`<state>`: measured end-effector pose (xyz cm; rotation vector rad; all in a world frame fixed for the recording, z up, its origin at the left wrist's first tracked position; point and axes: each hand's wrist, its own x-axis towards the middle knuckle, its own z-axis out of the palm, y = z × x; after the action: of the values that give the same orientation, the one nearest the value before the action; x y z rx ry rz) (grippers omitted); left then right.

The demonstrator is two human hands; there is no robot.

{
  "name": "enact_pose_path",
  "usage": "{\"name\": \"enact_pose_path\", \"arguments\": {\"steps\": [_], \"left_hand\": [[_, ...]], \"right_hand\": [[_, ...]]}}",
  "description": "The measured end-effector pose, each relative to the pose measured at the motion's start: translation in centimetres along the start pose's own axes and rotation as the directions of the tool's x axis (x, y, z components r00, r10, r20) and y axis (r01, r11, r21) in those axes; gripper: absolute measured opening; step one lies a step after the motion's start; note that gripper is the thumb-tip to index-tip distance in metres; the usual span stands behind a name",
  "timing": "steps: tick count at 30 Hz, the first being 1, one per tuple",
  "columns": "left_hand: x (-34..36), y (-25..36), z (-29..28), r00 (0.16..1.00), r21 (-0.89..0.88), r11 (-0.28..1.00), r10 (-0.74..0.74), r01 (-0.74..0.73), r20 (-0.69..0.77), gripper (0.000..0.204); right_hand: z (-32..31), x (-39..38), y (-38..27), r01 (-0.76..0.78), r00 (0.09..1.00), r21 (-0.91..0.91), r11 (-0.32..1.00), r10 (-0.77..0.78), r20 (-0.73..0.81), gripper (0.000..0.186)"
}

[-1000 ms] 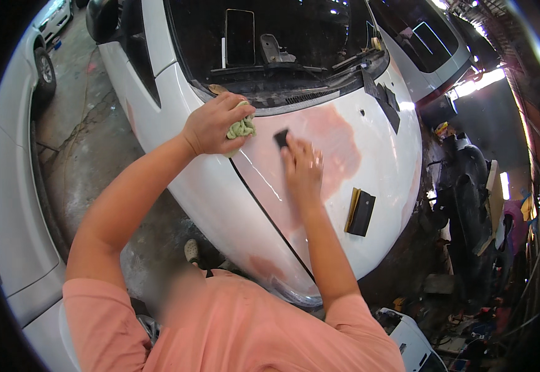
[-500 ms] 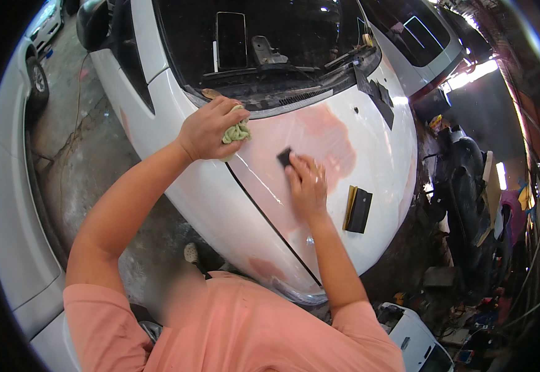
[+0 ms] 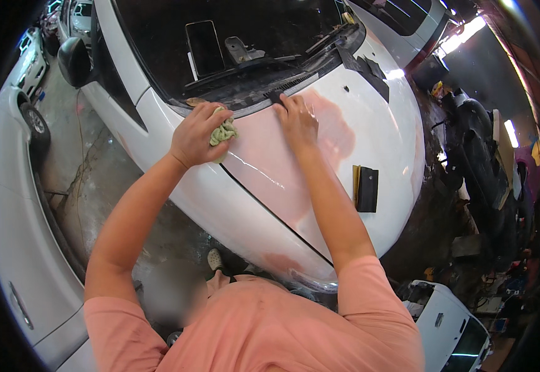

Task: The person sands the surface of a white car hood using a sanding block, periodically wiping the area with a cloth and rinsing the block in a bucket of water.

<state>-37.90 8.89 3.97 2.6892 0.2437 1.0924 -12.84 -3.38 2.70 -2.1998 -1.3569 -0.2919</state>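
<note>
A white car's hood (image 3: 385,133) spreads out before me, with dull pinkish patches over its middle and left side. Near the hood's rear left corner, my left hand (image 3: 197,135) is closed around a crumpled pale green cloth (image 3: 223,131) and rests by the panel gap. My right hand (image 3: 298,122) lies at the hood's rear edge, just below the windshield cowl. Its fingers press on a small black piece of sandpaper (image 3: 275,96), mostly covered by the fingertips. To the right of my right forearm, a black sanding block (image 3: 367,189) with a yellowish side lies on the hood.
Behind the hood are the windshield (image 3: 158,37) and wiper. Dark strips (image 3: 369,75) lie at the hood's far right. Another light-coloured car (image 3: 16,229) stands close on my left. Black car parts (image 3: 474,155) are piled at right, and a white car door (image 3: 447,328) is at lower right.
My right hand has slid the sandpaper away from me, from the pinkish patch up to the hood's rear edge. The left hand keeps its place with the cloth. The view has shifted slightly.
</note>
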Motion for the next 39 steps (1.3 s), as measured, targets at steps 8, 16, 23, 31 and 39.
{"name": "enact_pose_path", "arguments": {"steps": [8, 16, 23, 31, 39], "left_hand": [[-0.1, -0.1, -0.1, 1.000, 0.012, 1.000, 0.012, -0.012, -0.022, 0.049], [-0.3, -0.2, -0.2, 1.000, -0.009, 1.000, 0.004, -0.004, -0.009, 0.049], [0.3, 0.2, 0.5, 1.000, -0.018, 1.000, 0.003, -0.003, 0.020, 0.050], [0.4, 0.5, 0.1, 0.999, 0.026, 0.999, 0.018, -0.019, 0.030, 0.048], [1.0, 6.0, 0.6, 0.963, 0.293, 0.930, 0.164, -0.223, 0.213, 0.047]], "right_hand": [[-0.1, -5.4, -1.9, 0.143, 0.988, -0.057, 0.988, -0.139, 0.067, 0.034], [-0.7, -5.9, -1.8, 0.125, 0.990, -0.084, 0.989, -0.120, 0.069, 0.034], [-1.0, -1.3, 1.5, 0.079, 0.995, 0.066, 0.995, -0.083, 0.059, 0.038], [-4.1, -11.3, 3.6, 0.153, 0.977, 0.176, 0.972, -0.175, 0.119, 0.034], [-1.5, -6.8, 2.8, 0.060, 0.998, 0.220, 0.974, -0.062, 0.002, 0.031]]}}
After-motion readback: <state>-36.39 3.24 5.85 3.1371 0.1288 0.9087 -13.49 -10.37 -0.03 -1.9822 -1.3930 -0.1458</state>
